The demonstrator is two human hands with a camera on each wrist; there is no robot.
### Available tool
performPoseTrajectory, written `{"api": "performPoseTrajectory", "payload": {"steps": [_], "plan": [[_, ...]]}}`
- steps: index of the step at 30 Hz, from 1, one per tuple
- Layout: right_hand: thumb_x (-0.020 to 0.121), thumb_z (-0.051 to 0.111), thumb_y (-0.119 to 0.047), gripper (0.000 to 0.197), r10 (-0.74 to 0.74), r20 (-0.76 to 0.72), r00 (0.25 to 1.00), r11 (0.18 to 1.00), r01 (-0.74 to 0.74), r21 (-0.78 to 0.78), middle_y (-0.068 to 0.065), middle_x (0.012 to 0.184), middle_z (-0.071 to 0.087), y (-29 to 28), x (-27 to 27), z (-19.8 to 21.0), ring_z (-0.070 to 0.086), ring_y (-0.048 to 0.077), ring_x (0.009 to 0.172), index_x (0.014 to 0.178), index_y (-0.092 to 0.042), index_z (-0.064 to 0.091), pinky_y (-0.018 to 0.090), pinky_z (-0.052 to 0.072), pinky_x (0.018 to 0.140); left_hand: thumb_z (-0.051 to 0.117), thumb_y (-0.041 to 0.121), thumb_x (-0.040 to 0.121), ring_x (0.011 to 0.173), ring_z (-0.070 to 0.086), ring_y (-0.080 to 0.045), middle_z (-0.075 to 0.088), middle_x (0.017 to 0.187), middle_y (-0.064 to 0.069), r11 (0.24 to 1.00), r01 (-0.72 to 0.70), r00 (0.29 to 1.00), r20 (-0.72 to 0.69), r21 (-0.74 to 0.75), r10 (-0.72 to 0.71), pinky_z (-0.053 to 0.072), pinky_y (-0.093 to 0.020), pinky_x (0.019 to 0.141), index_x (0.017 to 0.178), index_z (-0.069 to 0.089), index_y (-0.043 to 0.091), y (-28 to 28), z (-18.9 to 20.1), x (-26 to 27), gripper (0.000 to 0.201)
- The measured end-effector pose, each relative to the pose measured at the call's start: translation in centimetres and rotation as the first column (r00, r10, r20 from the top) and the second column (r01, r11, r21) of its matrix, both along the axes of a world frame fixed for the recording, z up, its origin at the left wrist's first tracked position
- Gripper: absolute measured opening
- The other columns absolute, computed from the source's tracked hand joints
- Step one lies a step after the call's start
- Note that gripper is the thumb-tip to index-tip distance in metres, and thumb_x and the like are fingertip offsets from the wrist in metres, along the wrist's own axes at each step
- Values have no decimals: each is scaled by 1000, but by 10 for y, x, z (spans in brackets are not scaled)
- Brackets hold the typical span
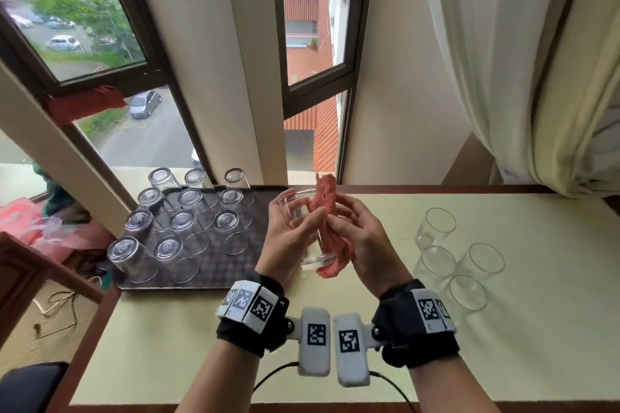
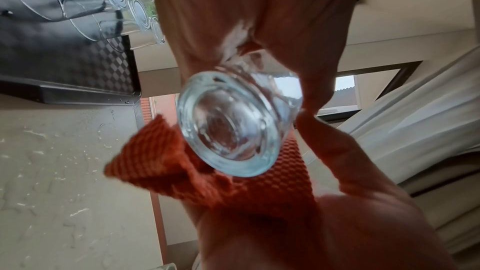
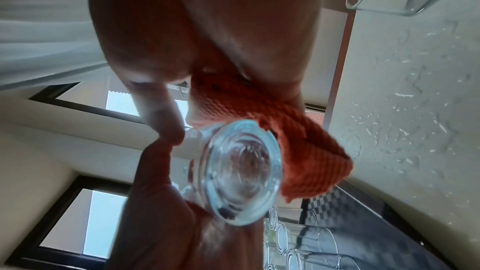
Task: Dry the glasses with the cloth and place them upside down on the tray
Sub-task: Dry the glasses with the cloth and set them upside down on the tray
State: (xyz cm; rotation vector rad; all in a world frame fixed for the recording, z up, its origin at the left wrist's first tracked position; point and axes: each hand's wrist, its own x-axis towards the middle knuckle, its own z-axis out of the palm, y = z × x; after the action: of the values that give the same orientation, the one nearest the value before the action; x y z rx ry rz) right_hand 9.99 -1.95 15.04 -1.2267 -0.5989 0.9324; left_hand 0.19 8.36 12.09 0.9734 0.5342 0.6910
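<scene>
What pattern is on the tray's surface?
A dark checkered diamond pattern on the tray, clearest in the head view.

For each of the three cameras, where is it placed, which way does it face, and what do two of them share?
Head: looks forward and down at table, tray, window; both hands and wrist bands show.
Left wrist: under left hand, looking along it at glass base; right hand opposite.
Right wrist: under right hand, looking at the same base.
Shared: both wrist views show glass, cloth, tray.
</scene>
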Motion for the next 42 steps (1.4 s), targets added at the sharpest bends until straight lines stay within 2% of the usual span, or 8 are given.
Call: {"api": "performPoseTrajectory", "payload": {"steps": [11, 15, 22, 26, 29, 33, 38, 42], "plan": [[75, 79, 1, 90, 231, 77, 970, 973, -231, -2, 7, 129, 61, -24, 25, -7, 66, 21, 114, 147, -27, 33, 37, 58, 86, 92, 52, 57, 115, 64, -31, 59, 127, -22, 1000, -9, 999, 40, -25, 10, 58, -39, 88, 139, 34, 3, -23, 1, 36, 112], [66, 88, -22, 92, 250, 34, 968, 968, -250, -7, 2, 133, 61, -23, 32, -11, 61, 20, 122, 144, -32, 40, 42, 55, 98, 79, 61, 73, 101, 54, -33, 53, 112, -19, 997, 74, 995, 70, 38, -76, 52, -42, 86, 128, 47, -5, -27, 3, 40, 92], [64, 84, -27, 82, 110, -145, 983, 993, -102, 65, 11, 125, 66, -23, 32, -22, 65, 30, 115, 138, -23, 49, 43, 57, 86, 83, 71, 56, 109, 68, -18, 72, 115, 1, 976, 152, 988, -65, 156, -143, 56, -32, 89, 124, 60, 25, -30, 6, 40, 86], [64, 86, -16, 89, -13, 123, 992, 999, 9, 35, -2, 122, 67, -24, 41, -17, 66, 12, 112, 142, -23, 44, 29, 60, 74, 76, 36, 83, 117, 64, -18, 65, 129, -13, 990, 96, 995, -41, 101, -92, 53, -29, 94, 137, 50, 1, -27, 9, 43, 70], [61, 92, -22, 107, 15, 189, 982, 1000, -19, 17, 1, 136, 59, -24, 41, -20, 61, 16, 121, 151, -25, 34, 40, 62, 80, 64, 14, 93, 110, 66, -18, 63, 122, -14, 977, 196, 980, -37, 79, -193, 55, -27, 88, 133, 42, 3, -30, 18, 44, 47], [63, 89, -22, 100, 105, 68, 992, 994, -107, 34, 5, 138, 59, -25, 41, -18, 60, 25, 124, 148, -26, 37, 49, 55, 97, 60, 21, 84, 103, 70, -11, 63, 118, -9, 970, 222, 975, -43, 99, -219, 57, -25, 81, 125, 41, 20, -36, 26, 44, 45], [62, 81, -16, 79, 197, -181, 964, 975, -173, 140, 10, 117, 70, -29, 37, -13, 67, 29, 111, 135, -18, 52, 42, 57, 87, 73, 54, 80, 128, 55, -37, 55, 140, -23, 963, 269, 963, -14, 17, -269, 44, -53, 108, 143, 48, 13, -35, 19, 33, 79], [63, 86, -18, 80, 66, 0, 998, 997, -66, 50, 2, 116, 71, -29, 38, -9, 67, 23, 112, 135, -21, 52, 40, 58, 90, 76, 34, 81, 126, 55, -32, 58, 134, -16, 971, 238, 971, -22, 23, -238, 45, -48, 108, 142, 46, 3, -30, 24, 29, 75]]}}
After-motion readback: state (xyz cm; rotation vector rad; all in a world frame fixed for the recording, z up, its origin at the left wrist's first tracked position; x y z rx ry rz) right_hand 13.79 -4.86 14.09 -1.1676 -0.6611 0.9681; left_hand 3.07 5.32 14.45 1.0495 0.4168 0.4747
